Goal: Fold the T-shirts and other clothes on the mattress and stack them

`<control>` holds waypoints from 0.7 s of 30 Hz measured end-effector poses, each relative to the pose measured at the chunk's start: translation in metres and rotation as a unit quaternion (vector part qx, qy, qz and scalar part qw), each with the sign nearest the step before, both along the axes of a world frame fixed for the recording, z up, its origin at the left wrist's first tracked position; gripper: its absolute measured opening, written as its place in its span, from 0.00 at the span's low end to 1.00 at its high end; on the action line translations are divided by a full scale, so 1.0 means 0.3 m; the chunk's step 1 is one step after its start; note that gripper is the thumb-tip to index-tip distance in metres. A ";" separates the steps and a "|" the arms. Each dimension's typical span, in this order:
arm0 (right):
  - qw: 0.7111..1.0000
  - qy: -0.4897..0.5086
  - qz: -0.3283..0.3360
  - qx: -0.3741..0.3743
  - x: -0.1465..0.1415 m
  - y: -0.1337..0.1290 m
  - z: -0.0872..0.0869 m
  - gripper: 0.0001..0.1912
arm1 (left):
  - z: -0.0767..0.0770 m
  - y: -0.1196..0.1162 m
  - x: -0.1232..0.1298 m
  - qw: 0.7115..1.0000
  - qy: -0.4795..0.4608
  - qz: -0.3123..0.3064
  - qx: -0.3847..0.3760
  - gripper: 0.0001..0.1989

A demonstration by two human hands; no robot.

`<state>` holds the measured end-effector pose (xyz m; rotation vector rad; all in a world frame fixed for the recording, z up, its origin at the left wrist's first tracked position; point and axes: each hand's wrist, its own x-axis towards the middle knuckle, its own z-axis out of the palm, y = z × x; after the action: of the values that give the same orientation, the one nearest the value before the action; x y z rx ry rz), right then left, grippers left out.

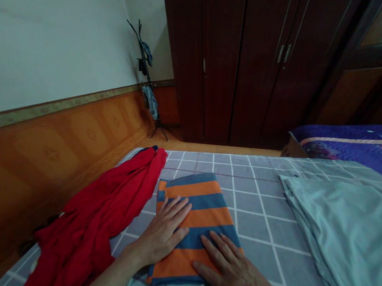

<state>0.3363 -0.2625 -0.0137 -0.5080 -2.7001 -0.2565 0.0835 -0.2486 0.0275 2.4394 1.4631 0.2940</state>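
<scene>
A folded cloth garment with orange and blue-grey stripes (203, 203) lies flat on the checked bedsheet (253, 210). Across its left side rests my left hand (166, 231), palm down with the fingers stretched out. My right hand (226, 266) lies on the lower right part of the same garment, its fingers spread and flat. Neither hand grips anything. Just left of the garment is a crumpled red garment (114, 206), partly behind my left forearm.
A pale green folded cloth (358, 223) lies at the right, with a purple quilted cover (358, 148) beyond it. Dark wooden wardrobes (236, 61) stand past the bed's far edge. A black coat rack (147, 73) holding a few items stands in the corner.
</scene>
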 end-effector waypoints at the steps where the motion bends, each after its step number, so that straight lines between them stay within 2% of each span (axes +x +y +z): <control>1: 1.000 0.002 -0.002 0.011 -0.001 0.003 -0.004 0.32 | 0.004 -0.008 0.004 1.000 -0.007 -0.015 -0.001 0.26; 4: 0.998 0.017 -0.005 0.052 -0.007 0.018 -0.014 0.25 | 0.004 -0.029 0.016 0.997 -0.002 -0.081 -0.013 0.31; 6: 0.996 0.032 -0.009 0.080 -0.010 0.029 -0.021 0.22 | -0.006 -0.035 0.021 0.994 0.012 -0.105 -0.015 0.34; 11: 0.992 0.055 0.000 0.111 -0.012 0.054 -0.059 0.18 | -0.021 -0.039 0.018 0.995 0.019 -0.095 -0.019 0.37; 16: 0.994 0.074 -0.002 0.086 -0.010 0.067 -0.104 0.16 | -0.014 -0.044 0.008 0.994 0.011 -0.095 -0.050 0.38; 21: 0.996 0.084 0.006 0.040 0.001 0.081 -0.082 0.13 | -0.010 -0.040 0.005 0.994 -0.001 -0.086 -0.065 0.44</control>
<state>0.3368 -0.2382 -0.0383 -0.4680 -2.5179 -0.3026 0.0850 -0.2606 0.0245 2.4386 1.2219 0.1586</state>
